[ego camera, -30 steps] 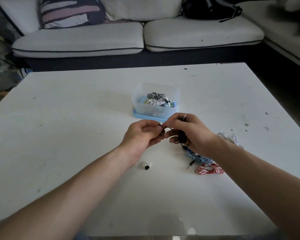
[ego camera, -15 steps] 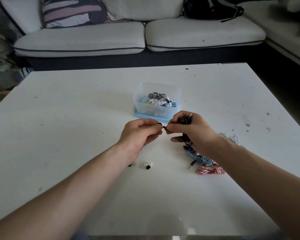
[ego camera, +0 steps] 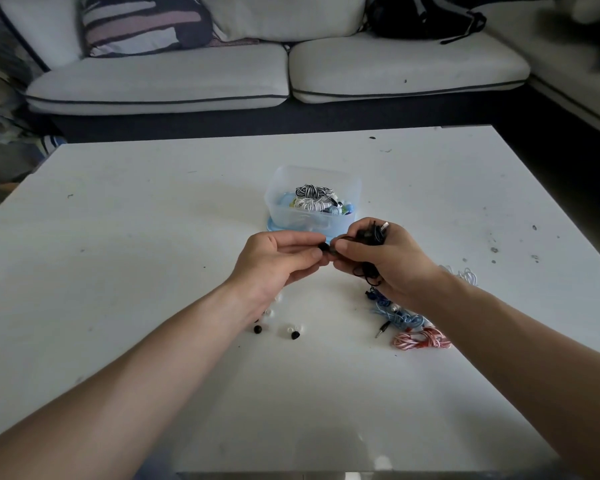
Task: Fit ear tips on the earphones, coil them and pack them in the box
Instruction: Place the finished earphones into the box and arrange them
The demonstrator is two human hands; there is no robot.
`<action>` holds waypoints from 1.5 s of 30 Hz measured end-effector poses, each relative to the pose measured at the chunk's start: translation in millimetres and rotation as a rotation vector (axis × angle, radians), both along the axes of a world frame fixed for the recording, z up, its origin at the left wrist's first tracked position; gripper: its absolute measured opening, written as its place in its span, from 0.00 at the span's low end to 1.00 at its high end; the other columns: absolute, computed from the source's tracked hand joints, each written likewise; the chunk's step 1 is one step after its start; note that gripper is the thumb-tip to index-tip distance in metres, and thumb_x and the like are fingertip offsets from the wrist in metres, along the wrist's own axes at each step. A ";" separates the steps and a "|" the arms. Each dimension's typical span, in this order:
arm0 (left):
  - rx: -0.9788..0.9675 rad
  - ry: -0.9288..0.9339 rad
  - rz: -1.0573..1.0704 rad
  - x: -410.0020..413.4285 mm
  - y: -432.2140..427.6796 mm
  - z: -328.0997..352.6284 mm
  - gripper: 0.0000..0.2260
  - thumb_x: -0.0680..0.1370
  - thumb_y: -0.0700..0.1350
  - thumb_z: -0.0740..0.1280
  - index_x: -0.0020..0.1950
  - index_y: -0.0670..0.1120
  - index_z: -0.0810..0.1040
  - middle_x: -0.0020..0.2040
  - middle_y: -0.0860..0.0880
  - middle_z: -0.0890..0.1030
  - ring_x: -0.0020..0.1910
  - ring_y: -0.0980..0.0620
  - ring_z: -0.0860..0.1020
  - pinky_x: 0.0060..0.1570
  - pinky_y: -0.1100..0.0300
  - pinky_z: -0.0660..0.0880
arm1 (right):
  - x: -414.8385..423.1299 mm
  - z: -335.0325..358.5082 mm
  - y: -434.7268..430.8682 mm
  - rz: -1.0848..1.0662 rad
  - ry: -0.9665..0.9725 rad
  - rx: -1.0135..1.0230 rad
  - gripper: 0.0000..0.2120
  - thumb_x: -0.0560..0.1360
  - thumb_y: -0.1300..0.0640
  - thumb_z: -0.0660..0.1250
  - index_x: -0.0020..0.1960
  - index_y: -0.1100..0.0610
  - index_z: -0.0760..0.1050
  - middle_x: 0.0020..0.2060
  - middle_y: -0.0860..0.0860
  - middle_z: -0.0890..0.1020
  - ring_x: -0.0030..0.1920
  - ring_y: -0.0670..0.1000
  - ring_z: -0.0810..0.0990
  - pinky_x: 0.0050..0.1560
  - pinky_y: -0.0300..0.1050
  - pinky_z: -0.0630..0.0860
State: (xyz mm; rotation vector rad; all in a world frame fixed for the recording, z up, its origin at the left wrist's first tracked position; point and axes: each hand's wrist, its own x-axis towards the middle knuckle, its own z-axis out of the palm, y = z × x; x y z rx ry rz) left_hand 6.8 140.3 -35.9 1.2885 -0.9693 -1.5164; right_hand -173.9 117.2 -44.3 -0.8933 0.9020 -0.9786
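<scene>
My right hand (ego camera: 385, 258) grips a bundled black earphone (ego camera: 373, 235), its cord looping out below the palm and its plug sticking up. My left hand (ego camera: 278, 261) pinches a small black ear tip (ego camera: 323, 247) against the earbud held at my right fingertips. The two hands meet just in front of a clear plastic box (ego camera: 281, 202) on a blue lid, which holds several coiled earphones. Loose black ear tips (ego camera: 257, 329) and clear ear tips (ego camera: 291, 330) lie on the table under my left wrist.
Blue earphones (ego camera: 395, 317), red-white earphones (ego camera: 421, 341) and white earphones (ego camera: 465, 273) lie on the white table (ego camera: 118, 237) by my right forearm. A sofa (ego camera: 278, 74) with a striped cushion and a black bag stands behind the table.
Both hands rose slightly toward the box and stay joined at the fingertips. More loose ear tips show under my left wrist now.
</scene>
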 end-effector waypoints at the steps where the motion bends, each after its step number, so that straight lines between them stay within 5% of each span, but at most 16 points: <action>1: -0.006 -0.005 -0.010 1.2 -0.5 0.3 0.10 0.76 0.31 0.68 0.55 0.39 0.82 0.47 0.40 0.86 0.49 0.46 0.85 0.50 0.62 0.80 | -0.5 0.2 0.0 0.001 0.006 -0.001 0.08 0.73 0.72 0.69 0.43 0.61 0.73 0.40 0.61 0.80 0.39 0.56 0.84 0.41 0.43 0.81; 25: -0.007 -0.045 -0.025 1.6 -0.4 -1.2 0.06 0.77 0.35 0.69 0.50 0.44 0.83 0.43 0.42 0.86 0.44 0.50 0.85 0.44 0.63 0.79 | -1.3 3.5 1.0 0.014 0.077 0.014 0.06 0.74 0.68 0.70 0.47 0.61 0.74 0.39 0.59 0.85 0.42 0.56 0.86 0.50 0.49 0.81; 30: -0.001 -0.076 -0.030 2.0 -0.5 -1.0 0.05 0.77 0.35 0.70 0.50 0.43 0.83 0.44 0.42 0.86 0.45 0.48 0.85 0.44 0.63 0.79 | -2.6 3.2 0.9 0.015 0.105 0.007 0.07 0.73 0.69 0.71 0.45 0.60 0.75 0.44 0.64 0.83 0.43 0.59 0.86 0.48 0.49 0.80; 45: -0.030 -0.131 -0.067 5.0 0.0 4.3 0.05 0.76 0.34 0.71 0.50 0.41 0.82 0.45 0.41 0.86 0.45 0.46 0.86 0.44 0.62 0.80 | -2.4 5.6 1.3 0.025 0.116 -0.028 0.08 0.72 0.72 0.71 0.43 0.62 0.75 0.40 0.62 0.82 0.41 0.59 0.85 0.43 0.46 0.83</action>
